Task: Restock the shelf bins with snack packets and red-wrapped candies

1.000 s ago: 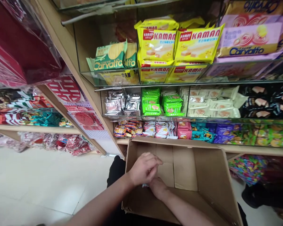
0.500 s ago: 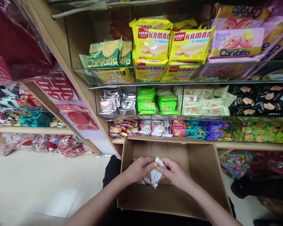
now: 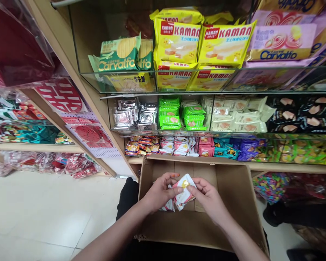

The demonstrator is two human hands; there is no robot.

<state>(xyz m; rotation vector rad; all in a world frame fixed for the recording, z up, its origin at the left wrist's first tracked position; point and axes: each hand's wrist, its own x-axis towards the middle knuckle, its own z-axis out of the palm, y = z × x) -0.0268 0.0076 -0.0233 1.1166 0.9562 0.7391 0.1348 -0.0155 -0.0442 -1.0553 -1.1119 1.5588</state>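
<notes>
A small white and pink snack packet (image 3: 185, 194) with a yellow mark is held over the open cardboard box (image 3: 233, 192). My left hand (image 3: 161, 190) grips its left side, thumb on the printed face and index finger stretched out behind the top. On the other side, my right hand (image 3: 209, 199) pinches the packet between thumb and fingers. Below my left hand, more white and pink packets (image 3: 168, 206) show partly; the hand hides the rest of them.
Behind the box, a low shelf holds similar white and pink packets (image 3: 181, 146) and orange packets (image 3: 141, 145). Higher up sit green packets (image 3: 170, 116) and yellow wafer bags (image 3: 178, 40) behind glass edges. Someone's dark shoe (image 3: 271, 214) is at the right.
The packet in my hands has turned so its printed face with the yellow mark shows. My left fingers have spread apart, and the view has shifted slightly.
</notes>
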